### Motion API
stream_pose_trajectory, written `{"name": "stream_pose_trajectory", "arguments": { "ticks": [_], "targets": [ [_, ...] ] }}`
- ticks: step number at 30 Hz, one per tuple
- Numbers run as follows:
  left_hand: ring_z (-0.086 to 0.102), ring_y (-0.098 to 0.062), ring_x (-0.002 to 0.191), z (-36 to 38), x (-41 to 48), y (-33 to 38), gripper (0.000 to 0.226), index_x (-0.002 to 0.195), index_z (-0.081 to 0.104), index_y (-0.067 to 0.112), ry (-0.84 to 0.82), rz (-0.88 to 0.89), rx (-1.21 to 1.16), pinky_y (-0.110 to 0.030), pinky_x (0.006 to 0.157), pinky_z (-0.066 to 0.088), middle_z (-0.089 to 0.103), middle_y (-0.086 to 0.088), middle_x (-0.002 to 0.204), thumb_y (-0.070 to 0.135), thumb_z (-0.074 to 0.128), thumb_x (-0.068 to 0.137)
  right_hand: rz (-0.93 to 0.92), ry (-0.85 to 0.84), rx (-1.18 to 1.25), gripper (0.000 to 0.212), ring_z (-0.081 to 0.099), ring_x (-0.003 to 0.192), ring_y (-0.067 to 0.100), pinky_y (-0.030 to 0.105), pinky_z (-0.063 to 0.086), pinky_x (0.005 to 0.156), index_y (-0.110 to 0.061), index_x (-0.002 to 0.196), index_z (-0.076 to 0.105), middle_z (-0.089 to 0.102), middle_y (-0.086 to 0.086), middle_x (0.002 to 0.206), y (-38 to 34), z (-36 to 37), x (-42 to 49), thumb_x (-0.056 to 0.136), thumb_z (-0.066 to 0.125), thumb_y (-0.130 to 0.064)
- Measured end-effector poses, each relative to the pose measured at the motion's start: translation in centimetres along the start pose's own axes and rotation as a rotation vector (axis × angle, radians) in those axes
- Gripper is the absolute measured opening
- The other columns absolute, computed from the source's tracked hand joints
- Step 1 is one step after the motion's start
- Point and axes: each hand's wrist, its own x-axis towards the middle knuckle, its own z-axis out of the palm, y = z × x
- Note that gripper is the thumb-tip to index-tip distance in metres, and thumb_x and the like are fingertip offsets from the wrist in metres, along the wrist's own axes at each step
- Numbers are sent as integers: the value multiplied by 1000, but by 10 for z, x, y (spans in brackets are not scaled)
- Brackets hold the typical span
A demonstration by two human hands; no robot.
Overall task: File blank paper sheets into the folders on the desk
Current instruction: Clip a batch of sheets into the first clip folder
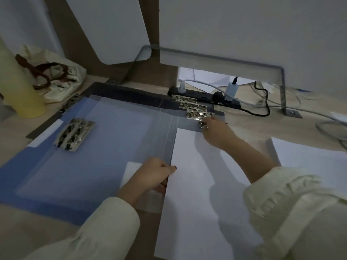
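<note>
Several open folders lie stacked on the desk, the top one translucent grey-blue with a metal clip on its left flap. A blank white sheet lies on the folder's right half. My left hand grips the sheet's left edge near the folder's spine. My right hand reaches to the sheet's top and its fingers pinch the metal clip there. More clips of the folders underneath show staggered just behind it.
A stack of blank paper sits at the right. A black power strip with plugs and cables runs behind the folders. A cloth bag and a yellow cylinder stand at the left. A metal bracket rises at the back.
</note>
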Motion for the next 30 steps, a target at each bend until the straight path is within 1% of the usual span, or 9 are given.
{"name": "stream_pose_trajectory", "arguments": {
  "ticks": [5, 10, 14, 19, 22, 24, 26, 28, 30],
  "targets": [
    [62, -28, 65, -1, 7, -4, 28, 74, 60, 1, -4, -5, -26, -26, 58, 50, 65, -16, 75, 20, 54, 93, -24, 115, -129, 42, 32, 130, 29, 38, 32, 100, -5, 135, 39, 36, 12, 140, 3, 27, 8, 93, 36, -9],
    [60, -22, 70, -1, 6, -11, 31, 76, 64, 1, 59, 58, 38, -27, 65, 45, 68, -17, 80, 28, 57, 90, -99, 250, -106, 39, 37, 124, 30, 35, 33, 99, -3, 130, 45, 44, 12, 134, 10, 43, 6, 91, 37, -9],
    [58, -22, 69, -1, 5, -11, 39, 84, 63, -7, 65, 63, 55, -29, 67, 44, 67, -25, 86, 31, 58, 89, -91, 269, -81, 42, 35, 126, 27, 36, 34, 101, -6, 133, 41, 42, 9, 136, 11, 46, 5, 92, 38, -13],
    [58, -22, 68, -1, 5, -11, 37, 84, 65, -6, 76, 82, 62, -29, 67, 44, 67, -22, 82, 30, 58, 89, -72, 314, -143, 44, 37, 121, 33, 41, 33, 99, -6, 132, 41, 41, 15, 136, 10, 48, 13, 90, 39, -17],
    [61, -24, 67, -1, 5, -10, 31, 76, 64, 2, 43, 73, 15, -35, 69, 51, 66, -18, 79, 29, 58, 90, -61, 370, -76, 36, 43, 113, 36, 44, 37, 93, -2, 119, 54, 48, 17, 126, 10, 51, 17, 87, 40, -12],
    [62, -24, 67, -1, 4, -10, 29, 72, 63, 7, 33, 67, -3, -35, 70, 53, 68, -16, 79, 29, 58, 90, -73, 384, -41, 38, 46, 108, 38, 45, 41, 90, 0, 112, 58, 52, 19, 120, 11, 52, 16, 82, 36, -11],
    [61, -23, 69, -2, 4, -12, 32, 75, 63, 2, 41, 77, 16, -35, 72, 50, 68, -18, 81, 30, 58, 89, -68, 391, 12, 40, 46, 111, 37, 46, 42, 93, -1, 117, 55, 51, 19, 122, 10, 52, 16, 82, 37, -10],
    [61, -23, 70, -2, 5, -13, 34, 79, 65, -1, 53, 80, 33, -33, 72, 48, 69, -22, 86, 31, 58, 89, -29, 416, 116, 44, 44, 119, 34, 43, 39, 99, -5, 129, 45, 46, 16, 131, 10, 51, 17, 86, 44, -9],
    [62, -22, 69, -1, 5, -12, 30, 74, 65, 5, 55, 81, 26, -29, 69, 48, 70, -20, 85, 29, 58, 89, 20, 462, 264, 40, 46, 118, 30, 39, 40, 93, -7, 128, 43, 49, 12, 129, 12, 43, 21, 89, 48, -13]
  ]
}}
